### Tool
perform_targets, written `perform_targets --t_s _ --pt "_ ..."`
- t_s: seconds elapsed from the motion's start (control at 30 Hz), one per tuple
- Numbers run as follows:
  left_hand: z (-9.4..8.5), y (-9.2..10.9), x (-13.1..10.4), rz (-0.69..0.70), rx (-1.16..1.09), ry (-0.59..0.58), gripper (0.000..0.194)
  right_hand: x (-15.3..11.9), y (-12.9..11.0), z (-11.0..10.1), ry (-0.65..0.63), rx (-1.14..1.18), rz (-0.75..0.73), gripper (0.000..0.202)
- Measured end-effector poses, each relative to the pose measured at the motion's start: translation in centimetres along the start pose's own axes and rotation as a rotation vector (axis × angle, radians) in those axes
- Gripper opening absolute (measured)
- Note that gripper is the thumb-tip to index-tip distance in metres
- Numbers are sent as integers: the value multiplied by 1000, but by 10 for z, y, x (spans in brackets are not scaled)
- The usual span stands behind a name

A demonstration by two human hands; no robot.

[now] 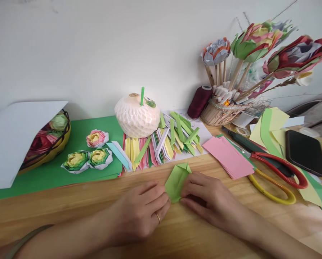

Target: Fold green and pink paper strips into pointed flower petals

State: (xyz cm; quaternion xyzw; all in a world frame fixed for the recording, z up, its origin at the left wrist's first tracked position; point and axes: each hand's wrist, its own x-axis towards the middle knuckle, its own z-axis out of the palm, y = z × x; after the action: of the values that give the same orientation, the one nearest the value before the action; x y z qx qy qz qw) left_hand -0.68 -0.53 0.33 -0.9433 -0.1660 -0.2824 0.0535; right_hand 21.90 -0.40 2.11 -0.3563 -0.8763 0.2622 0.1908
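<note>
A light green paper (pixel 176 181) lies on the wooden table between my hands, its top corners folded in. My left hand (pixel 147 208) is closed, with its curled fingertips at the paper's lower left edge. On the other side, my right hand (pixel 204 194) pinches the paper's right edge between thumb and fingers. Behind the paper is a row of folded strips (pixel 150 151) in yellow, pink, white and green. A stack of pink paper (pixel 229 157) rests to the right.
Red and yellow-handled scissors (pixel 274 169), a black phone (pixel 306 153) and a basket of paper flowers (pixel 217 111) stand or lie at right. A white textured vase (pixel 137 117) is behind. Three paper lotuses (pixel 100 157) sit on green sheets (pixel 96 125) at left.
</note>
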Motion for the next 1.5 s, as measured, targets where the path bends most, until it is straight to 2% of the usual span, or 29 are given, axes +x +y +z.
perform_targets --t_s 0.17,0.37,0.47,0.87,1.07,1.13,1.17,1.23,1.3,1.5 --pt "-1 3 1 8 -10 -2 34 1 -2 8 58 4 110 14" --pt "4 6 -5 -30 -33 -95 21 3 -4 11 66 -2 184 16" --pt "4 7 -5 -54 -59 -94 20 4 -3 12 58 -17 206 16" --pt "3 7 -4 -79 -71 -104 25 3 -1 15 51 -27 199 15" --pt "0 7 0 -82 -72 -117 34 2 0 16 46 -52 184 13" --pt "4 10 -3 -80 -55 -173 27 2 0 15 40 -51 178 12" --pt "6 11 -5 -136 -44 -170 22 2 0 15 39 -49 172 12" --pt "12 14 -9 -159 -53 -219 17 2 1 13 32 -48 147 10" --pt "16 16 -12 -174 -44 -216 16 1 2 8 6 -61 97 10" --pt "9 8 -5 -112 9 -137 12 -3 10 -4 -86 -202 -268 26"
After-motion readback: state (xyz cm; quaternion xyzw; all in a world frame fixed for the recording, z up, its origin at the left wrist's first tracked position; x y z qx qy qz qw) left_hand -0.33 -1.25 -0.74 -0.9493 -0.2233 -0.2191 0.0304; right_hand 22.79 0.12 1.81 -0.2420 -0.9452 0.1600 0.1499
